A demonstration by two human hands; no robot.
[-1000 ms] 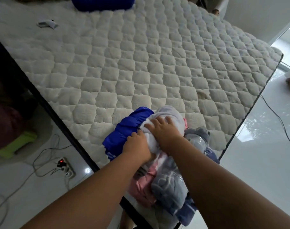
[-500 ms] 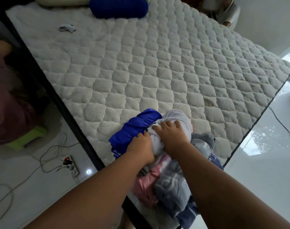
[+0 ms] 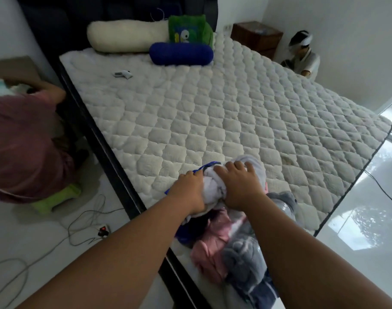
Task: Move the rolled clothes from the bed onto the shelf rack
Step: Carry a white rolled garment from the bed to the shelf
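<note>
Two hands work together; our left hand (image 3: 188, 190) and right hand (image 3: 238, 186) squeeze the white roll (image 3: 213, 189) atop the clothes pile (image 3: 235, 246) at the bed (image 3: 190, 121) corner; we think loose squeezing could unroll it, or topple neighbours off the edge.

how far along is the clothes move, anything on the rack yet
Nothing looks done: no shelf rack is in view, and the clothes are piled at the near edge of the bed. In hand: the left hand and right hand both press on the white roll atop the pile. Left: that roll, a blue piece, the pink roll and the grey roll.
</note>
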